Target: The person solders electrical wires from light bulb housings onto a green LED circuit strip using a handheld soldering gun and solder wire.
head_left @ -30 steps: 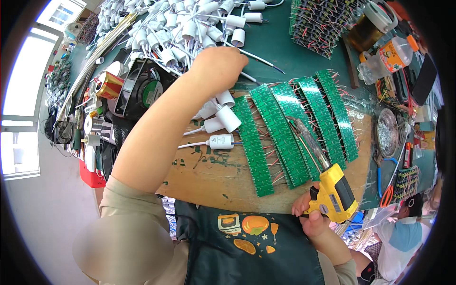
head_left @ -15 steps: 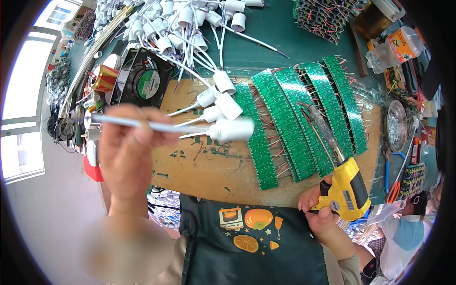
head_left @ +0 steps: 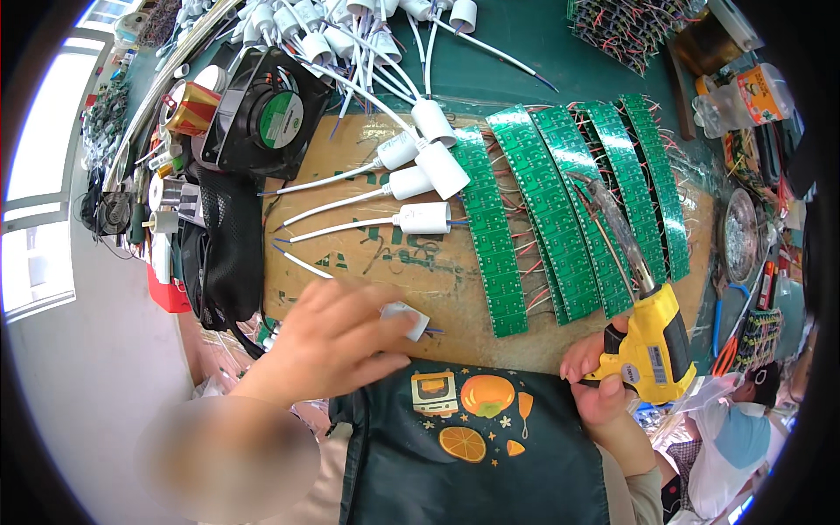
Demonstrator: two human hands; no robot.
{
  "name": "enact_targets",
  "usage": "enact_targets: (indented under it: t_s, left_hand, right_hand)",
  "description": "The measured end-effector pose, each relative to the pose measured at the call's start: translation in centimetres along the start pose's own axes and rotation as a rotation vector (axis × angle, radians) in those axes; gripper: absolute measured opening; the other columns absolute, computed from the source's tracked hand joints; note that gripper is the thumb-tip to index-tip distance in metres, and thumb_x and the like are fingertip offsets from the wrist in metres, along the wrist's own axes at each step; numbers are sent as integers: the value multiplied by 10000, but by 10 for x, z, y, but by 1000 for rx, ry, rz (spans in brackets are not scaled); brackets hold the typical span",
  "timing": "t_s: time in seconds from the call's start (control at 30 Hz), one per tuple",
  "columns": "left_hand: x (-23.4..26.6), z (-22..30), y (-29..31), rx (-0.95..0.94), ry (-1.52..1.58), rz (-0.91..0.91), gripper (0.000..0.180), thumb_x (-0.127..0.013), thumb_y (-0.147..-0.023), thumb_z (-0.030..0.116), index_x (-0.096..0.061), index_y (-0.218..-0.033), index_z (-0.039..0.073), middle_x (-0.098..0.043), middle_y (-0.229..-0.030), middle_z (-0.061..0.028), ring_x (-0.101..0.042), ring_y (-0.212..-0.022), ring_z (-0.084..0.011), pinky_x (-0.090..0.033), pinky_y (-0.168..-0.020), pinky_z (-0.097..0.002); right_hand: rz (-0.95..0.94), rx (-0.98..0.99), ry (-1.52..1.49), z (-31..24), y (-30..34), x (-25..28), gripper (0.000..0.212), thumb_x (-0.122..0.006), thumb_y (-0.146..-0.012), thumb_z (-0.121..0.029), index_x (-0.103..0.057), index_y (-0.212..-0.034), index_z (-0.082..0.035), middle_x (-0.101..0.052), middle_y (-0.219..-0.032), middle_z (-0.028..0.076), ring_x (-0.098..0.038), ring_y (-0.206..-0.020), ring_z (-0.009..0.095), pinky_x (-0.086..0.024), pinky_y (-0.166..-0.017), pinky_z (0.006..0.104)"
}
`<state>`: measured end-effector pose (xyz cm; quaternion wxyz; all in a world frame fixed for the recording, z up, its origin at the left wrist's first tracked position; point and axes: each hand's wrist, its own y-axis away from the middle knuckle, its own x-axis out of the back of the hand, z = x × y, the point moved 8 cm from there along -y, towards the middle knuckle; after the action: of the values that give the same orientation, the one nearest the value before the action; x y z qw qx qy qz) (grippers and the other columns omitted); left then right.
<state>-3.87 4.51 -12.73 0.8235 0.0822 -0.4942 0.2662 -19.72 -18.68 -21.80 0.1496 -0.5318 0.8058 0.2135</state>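
My left hand (head_left: 337, 337) is low over the board's near edge, its fingers closed around a white lamp socket (head_left: 408, 322) with wire ends sticking out to the right. The socket's white cable (head_left: 303, 263) comes out beyond the knuckles; most of the rest is under the hand. In my right hand (head_left: 595, 381) is a yellow and black soldering gun (head_left: 658, 346), its metal tip pointing up over the green circuit boards (head_left: 560, 210). Further white lamp sockets (head_left: 424, 218) with cables lie in a row left of the boards.
A brown work board (head_left: 350, 249) lies on the green table. A black fan (head_left: 267, 122) and a black mesh pouch (head_left: 229, 245) stand left. White sockets pile up at the back. A plastic bottle (head_left: 744, 101) and metal dish (head_left: 742, 232) sit right. Another person (head_left: 735, 437) is at the lower right.
My left hand has come down and to the right with the lamp socket, from the air to the board's near edge. The soldering gun stays in my right hand. The view has shifted slightly.
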Motion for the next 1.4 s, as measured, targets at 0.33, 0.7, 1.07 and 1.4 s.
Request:
enact_targets:
  t_s: [0.33, 0.7, 1.07, 1.4]
  left_hand:
    - [-32, 6, -23, -119, -248, 0, 423, -650, -731, 101, -615, -1153, 92, -580, -1089, -107, -604, -894, -264, -514, -722, -352]
    - [-45, 1, -35, -88, -206, 218, 411, -661, -712, 82, -607, -1117, 40, -531, -1044, -152, -584, -829, -282, -521, -700, -373]
    - [-45, 3, -42, -132, -336, 296, 333, -726, -658, 69, -677, -987, 91, -565, -1021, -97, -593, -889, -279, -468, -729, -385]
    - [-50, -2, -43, -134, -278, 323, 322, -725, -659, 39, -663, -974, 62, -551, -1039, -117, -584, -888, -306, -496, -744, -390]
  right_hand:
    - [11, -8, 24, 0, 2, -1, 870, -781, -800, -482, -333, -1426, -78, -516, -823, 6, -534, -676, 145, -489, -595, 332]
    - [-4, -23, 102, -2, 0, -6, 836, -755, -812, -515, -336, -1390, -79, -508, -752, 13, -527, -618, 157, -477, -541, 319]
    - [-288, -232, 290, 11, 20, -3, 260, -741, -834, -229, -602, -932, -32, -612, -815, 59, -590, -723, 161, -481, -628, 298]
    - [-259, -258, 255, 12, 19, -7, 249, -665, -886, -251, -549, -795, -51, -511, -703, 16, -479, -593, 142, -391, -526, 324]
